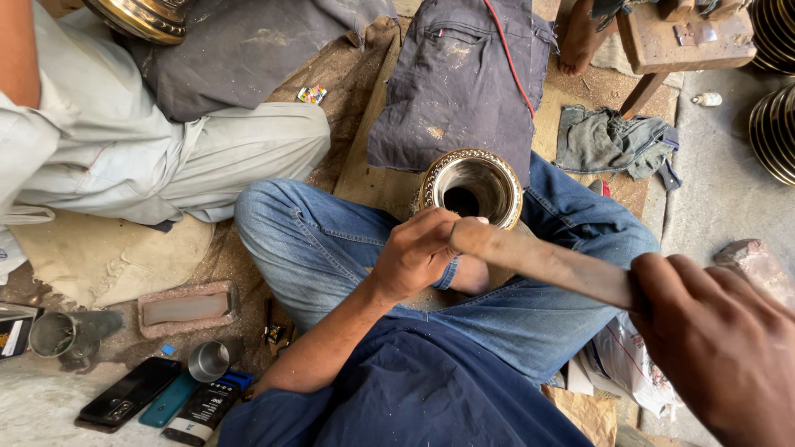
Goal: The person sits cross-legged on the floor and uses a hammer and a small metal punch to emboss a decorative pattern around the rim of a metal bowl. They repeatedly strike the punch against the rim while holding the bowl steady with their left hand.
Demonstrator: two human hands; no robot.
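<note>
Setting: workshop floor [729,182], grey and dusty, partly covered by worn brown sacking [348,74]. The person sits cross-legged on it in blue jeans.

Near, right: right hand [725,348], grip fully closed around the near end of a long, flat, dull-grey tool [546,261]. The tool runs up and left across the lap.

Near, centre: left hand [418,252], fingers curled shut over the far end of the same tool, just below the rim of a metal vessel.

Centre: round metal vessel [472,186], polished inside, with a patterned golden rim, mouth facing up. It stands between the person's knees, touching the lap; the tool's far end lies against its near rim.

Near, left, on the floor: two dark phones [132,393] lying flat, a teal case beside them, a small metal cup [209,360], a dark flat pack [203,410], a worn rectangular sharpening stone [186,308], and a grey metal cylinder [58,334] on its side.

Near, right: crumpled plastic bag [629,364] beside the thigh; a rough stone [754,261] beyond it.

Middle, left: another person seated in pale grey trousers [207,157].

Far: dark blue-grey garment [464,74] spread on the sacking, bundled grey cloth [617,141], a low wooden stool [687,41] with a bare foot [580,41] next to it, stacked ribbed metal pieces [774,124] at the right edge, and a brass vessel [145,18] at top left.
</note>
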